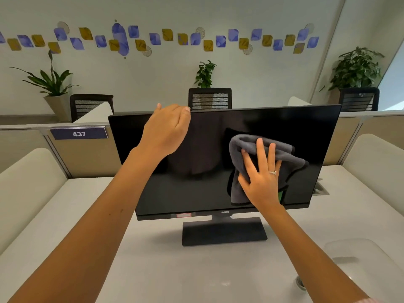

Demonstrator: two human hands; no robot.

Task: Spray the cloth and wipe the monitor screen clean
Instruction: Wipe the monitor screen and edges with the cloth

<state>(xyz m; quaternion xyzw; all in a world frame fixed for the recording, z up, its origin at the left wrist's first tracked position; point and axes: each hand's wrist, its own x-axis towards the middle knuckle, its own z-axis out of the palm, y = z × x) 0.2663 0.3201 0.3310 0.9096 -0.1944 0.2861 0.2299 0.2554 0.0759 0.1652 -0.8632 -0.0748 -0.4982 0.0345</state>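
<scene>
right hand (pixel 260 178) grip flat, open, pressing cloth (pixel 242 154) on monitor (pixel 196 171); left hand (pixel 168 125) steadies its top edge, grip loosely curled. overlap strokes.

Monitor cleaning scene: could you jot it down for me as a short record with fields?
Place: office desk with partitions
Monitor: upright on its stand, screen dark
Cloth: grey, pressed flat on the screen's right half
Right hand: fingers spread over the cloth
Left hand: resting on the monitor's top edge
Spray bottle: not in view
Desk number sign: 437
</scene>
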